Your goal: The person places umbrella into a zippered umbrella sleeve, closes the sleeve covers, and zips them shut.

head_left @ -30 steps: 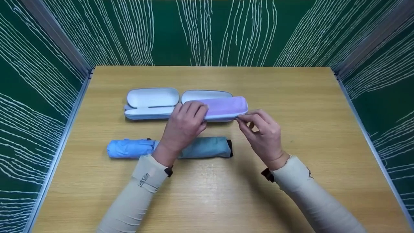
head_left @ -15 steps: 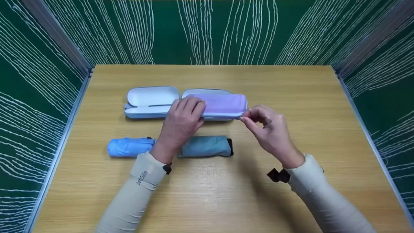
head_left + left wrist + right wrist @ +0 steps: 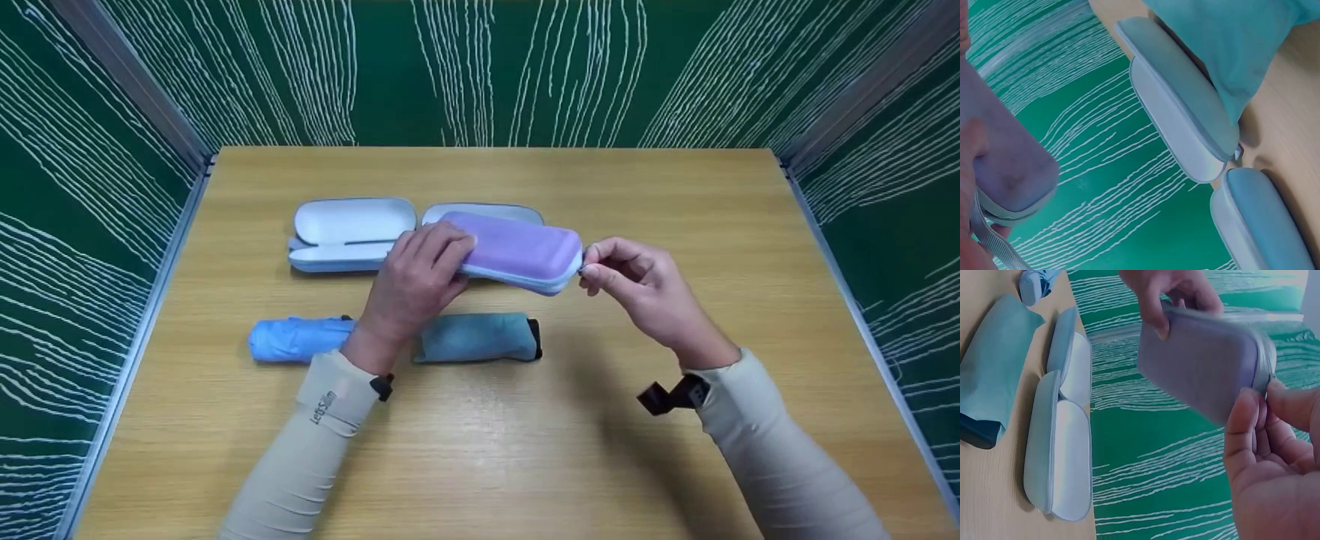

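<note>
Lilac hard case point(image 3: 517, 244) tilted, zip pull point(image 3: 582, 271) at its short end

Change: half a second ago the case lay nearly parallel to the far edge of the surface point(image 3: 480, 465); now its right end has swung toward the person. The right hand point(image 3: 637, 285) has shifted outward with the pull. My reading: the zip is being worked round the corner.

Grip: left hand point(image 3: 416, 274) grasps the case's left end; right hand pinches the pull. Case is held up off the surface, in front of the right open case point(image 3: 487, 212).

Materials: lilac shell smooth, matte, round-cornered, with a pale-blue zip band. The left open case point(image 3: 356, 221) and its neighbour have smooth white linings and light-blue shells. Nearer the person: a blue folded umbrella point(image 3: 296, 340) and a teal folded umbrella point(image 3: 480, 337), both soft fabric rolls, the teal one black-ended. Surface shows wood grain.
</note>
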The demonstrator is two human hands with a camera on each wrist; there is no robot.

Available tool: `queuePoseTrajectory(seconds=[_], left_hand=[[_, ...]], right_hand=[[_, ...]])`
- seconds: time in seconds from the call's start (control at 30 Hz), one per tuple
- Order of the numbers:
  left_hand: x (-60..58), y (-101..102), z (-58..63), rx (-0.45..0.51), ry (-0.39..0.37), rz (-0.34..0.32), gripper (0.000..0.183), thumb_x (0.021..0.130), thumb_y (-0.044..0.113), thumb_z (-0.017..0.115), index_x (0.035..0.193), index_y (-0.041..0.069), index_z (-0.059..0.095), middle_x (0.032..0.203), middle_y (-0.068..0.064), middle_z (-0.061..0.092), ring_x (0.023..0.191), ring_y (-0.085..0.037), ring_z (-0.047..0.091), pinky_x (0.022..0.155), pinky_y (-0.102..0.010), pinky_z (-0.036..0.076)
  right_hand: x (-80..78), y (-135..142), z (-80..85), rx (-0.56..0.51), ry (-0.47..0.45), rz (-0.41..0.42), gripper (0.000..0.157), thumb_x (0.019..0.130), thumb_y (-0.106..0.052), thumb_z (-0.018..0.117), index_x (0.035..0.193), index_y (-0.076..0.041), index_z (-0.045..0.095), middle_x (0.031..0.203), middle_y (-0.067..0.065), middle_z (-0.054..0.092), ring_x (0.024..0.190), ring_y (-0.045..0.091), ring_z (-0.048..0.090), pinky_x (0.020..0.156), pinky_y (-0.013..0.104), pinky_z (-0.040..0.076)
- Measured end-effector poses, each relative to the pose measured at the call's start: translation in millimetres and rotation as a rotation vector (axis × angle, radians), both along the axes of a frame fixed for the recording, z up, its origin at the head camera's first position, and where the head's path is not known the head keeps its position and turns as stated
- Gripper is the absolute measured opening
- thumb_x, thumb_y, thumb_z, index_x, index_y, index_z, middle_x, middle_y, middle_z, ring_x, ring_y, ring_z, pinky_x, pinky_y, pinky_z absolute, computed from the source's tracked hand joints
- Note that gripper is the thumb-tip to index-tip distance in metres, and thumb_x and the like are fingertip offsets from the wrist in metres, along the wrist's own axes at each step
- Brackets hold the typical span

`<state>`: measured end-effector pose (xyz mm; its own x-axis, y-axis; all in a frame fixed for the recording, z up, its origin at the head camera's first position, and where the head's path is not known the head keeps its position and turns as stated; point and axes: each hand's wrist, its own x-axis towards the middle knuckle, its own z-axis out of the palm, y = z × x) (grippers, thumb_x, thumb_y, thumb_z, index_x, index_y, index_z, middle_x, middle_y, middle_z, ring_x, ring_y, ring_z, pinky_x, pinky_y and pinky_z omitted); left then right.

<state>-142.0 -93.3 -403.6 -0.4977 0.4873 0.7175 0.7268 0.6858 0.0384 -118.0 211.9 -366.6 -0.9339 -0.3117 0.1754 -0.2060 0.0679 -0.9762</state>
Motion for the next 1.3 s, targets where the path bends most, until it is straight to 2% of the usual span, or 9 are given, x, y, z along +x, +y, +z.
queuePoseTrajectory(seconds=[0.17, 0.33, 0.5, 0.6, 0.73, 0.83, 0.93, 1.1, 1.3], left_hand=[[-2.2, -4, -1.2, 0.071, -0.030, -0.083, 0.040, 0.090, 0.016, 0.082, 0.124, 0.007, 0.062, 0.122, -0.011, 0.064, 0.119, -0.029, 0.063, 0.103, -0.043, 0.051], [-3.0, -7, -1.5, 0.090, -0.031, -0.150, 0.043, 0.088, 0.009, 0.082, 0.125, 0.007, 0.061, 0.123, -0.011, 0.063, 0.118, -0.028, 0.063, 0.104, -0.043, 0.050], [-5.0, -8, -1.6, 0.079, -0.057, -0.175, 0.046, 0.089, 0.007, 0.081, 0.129, 0.006, 0.058, 0.126, -0.012, 0.061, 0.120, -0.027, 0.061, 0.110, -0.041, 0.045], [-5.6, -7, -1.1, 0.067, -0.092, -0.159, 0.050, 0.089, 0.012, 0.082, 0.131, 0.007, 0.055, 0.129, -0.012, 0.059, 0.124, -0.028, 0.058, 0.115, -0.042, 0.039], [-5.2, -6, 1.2, 0.034, -0.102, -0.097, 0.054, 0.090, 0.021, 0.082, 0.135, 0.009, 0.055, 0.134, -0.011, 0.060, 0.129, -0.029, 0.055, 0.118, -0.048, 0.035], [-4.3, -4, 1.9, 0.028, -0.098, -0.057, 0.057, 0.090, 0.024, 0.082, 0.138, 0.010, 0.054, 0.138, -0.010, 0.061, 0.132, -0.028, 0.054, 0.117, -0.051, 0.035], [-2.8, -1, 1.7, 0.063, -0.094, -0.053, 0.059, 0.091, 0.026, 0.082, 0.141, 0.012, 0.053, 0.140, -0.009, 0.059, 0.133, -0.028, 0.053, 0.115, -0.050, 0.037], [1.0, 8, 4.1, 0.105, -0.063, -0.084, 0.054, 0.097, 0.026, 0.075, 0.144, 0.019, 0.049, 0.140, -0.008, 0.058, 0.133, -0.029, 0.053, 0.114, -0.046, 0.040], [10.0, 23, 13.7, 0.123, 0.006, -0.072, 0.054, 0.099, 0.016, 0.072, 0.143, 0.026, 0.044, 0.138, -0.010, 0.058, 0.132, -0.031, 0.054, 0.115, -0.047, 0.039]], right_hand=[[-2.2, 6, 1.4, -0.035, -0.022, 0.032, 0.013, 0.100, 0.003, 0.063, 0.102, 0.016, 0.060, 0.094, 0.020, 0.064, 0.083, 0.026, 0.062, 0.078, 0.029, 0.057], [-5.1, 10, 1.4, -0.051, -0.007, 0.080, 0.013, 0.100, 0.002, 0.063, 0.101, 0.014, 0.060, 0.097, 0.017, 0.067, 0.086, 0.027, 0.063, 0.082, 0.031, 0.057], [-6.2, 12, -4.3, -0.140, -0.028, 0.188, 0.011, 0.102, 0.003, 0.060, 0.101, 0.013, 0.058, 0.096, 0.011, 0.066, 0.088, 0.023, 0.062, 0.084, 0.032, 0.055], [-5.8, 11, -9.1, -0.228, -0.066, 0.266, 0.006, 0.103, 0.005, 0.056, 0.101, 0.007, 0.060, 0.095, 0.009, 0.065, 0.089, 0.022, 0.061, 0.085, 0.032, 0.053], [-4.4, 8, -14.0, -0.347, -0.110, 0.354, 0.014, 0.104, 0.008, 0.051, 0.101, 0.000, 0.061, 0.095, 0.007, 0.063, 0.089, 0.020, 0.059, 0.086, 0.031, 0.050], [-2.9, 4, -16.3, -0.416, -0.128, 0.388, 0.016, 0.104, 0.009, 0.049, 0.101, 0.000, 0.062, 0.095, 0.007, 0.064, 0.088, 0.020, 0.059, 0.085, 0.030, 0.050], [-1.9, -2, -17.8, -0.457, -0.130, 0.388, 0.015, 0.104, 0.008, 0.050, 0.101, 0.000, 0.063, 0.096, 0.008, 0.065, 0.088, 0.020, 0.060, 0.085, 0.030, 0.050], [-2.3, -11, -20.5, -0.486, -0.111, 0.371, 0.013, 0.103, 0.007, 0.053, 0.101, -0.001, 0.064, 0.097, 0.009, 0.065, 0.090, 0.020, 0.060, 0.086, 0.030, 0.051], [-2.5, -16, -19.3, -0.485, -0.071, 0.343, 0.009, 0.103, 0.003, 0.057, 0.101, -0.001, 0.064, 0.099, 0.009, 0.064, 0.091, 0.020, 0.061, 0.087, 0.030, 0.052]])
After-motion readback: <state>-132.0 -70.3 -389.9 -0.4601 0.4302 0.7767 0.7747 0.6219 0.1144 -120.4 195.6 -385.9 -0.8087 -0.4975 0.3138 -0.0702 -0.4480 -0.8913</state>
